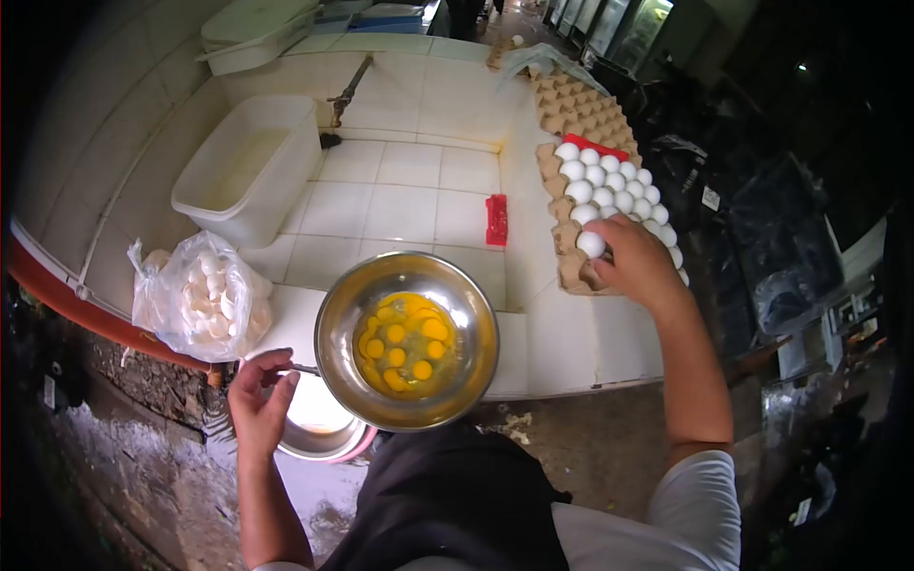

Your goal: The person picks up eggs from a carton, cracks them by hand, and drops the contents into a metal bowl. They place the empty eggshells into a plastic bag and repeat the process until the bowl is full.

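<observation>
My right hand (630,255) has its fingers closed on a white egg (590,245) at the near corner of the cardboard egg tray (569,271). More white eggs (624,202) fill much of that tray. My left hand (262,395) pinches a thin metal utensil (305,368) beside the bowl; its far end is hidden, so its kind cannot be made out. Between my hands a steel bowl (476,314) stands at the tiled edge, with several raw yolks and egg white (405,344) inside.
A clear bag of eggshells (214,300) sits left of the bowl. Below is a white-lined pot (319,419). A white plastic tub (243,171) and a red object (496,220) are in the tiled basin, under a tap (348,92). Behind the eggs lie bare cardboard trays (581,109).
</observation>
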